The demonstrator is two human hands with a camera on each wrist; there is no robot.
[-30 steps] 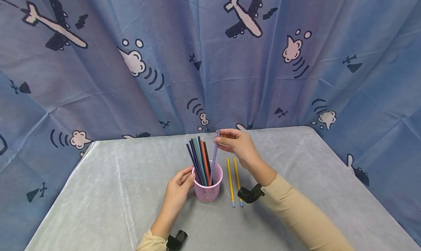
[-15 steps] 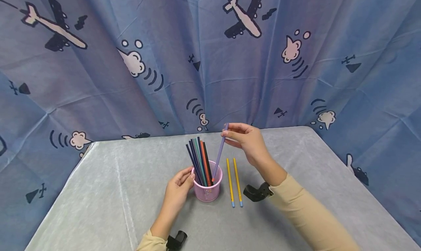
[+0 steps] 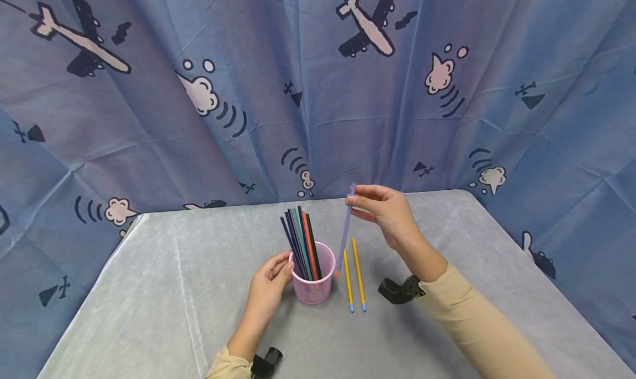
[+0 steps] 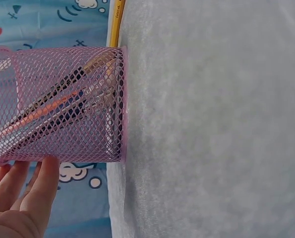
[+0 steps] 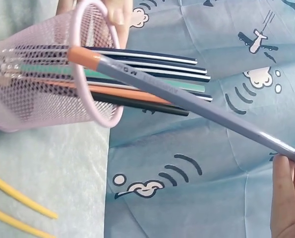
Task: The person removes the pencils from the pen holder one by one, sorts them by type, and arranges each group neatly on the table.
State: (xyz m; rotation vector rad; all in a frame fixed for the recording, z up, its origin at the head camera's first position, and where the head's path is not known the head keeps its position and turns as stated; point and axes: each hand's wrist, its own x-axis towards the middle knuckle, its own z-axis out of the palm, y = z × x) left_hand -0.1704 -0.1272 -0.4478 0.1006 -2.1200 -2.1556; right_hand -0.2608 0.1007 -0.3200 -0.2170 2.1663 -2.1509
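My right hand pinches a purple pencil near its upper end. The pencil's orange end points down, just right of a pink mesh pencil cup, and overlaps one yellow pencil in the head view. At the cup's left side, my left hand holds the rim between thumb and fingers; in the left wrist view its fingertips rest against the mesh. The cup stands upright on the table. Inside lean several pencils: dark blue, teal, an orange one and a black one.
Two yellow pencils with blue ends, the right-hand yellow pencil and the left-hand yellow pencil, lie side by side right of the cup. A grey-white cloth covers the table. Behind it hangs a blue curtain printed with planes.
The right hand has lifted the purple pencil out of the cup and moved it right, past the rim. The left hand has stayed at the cup.
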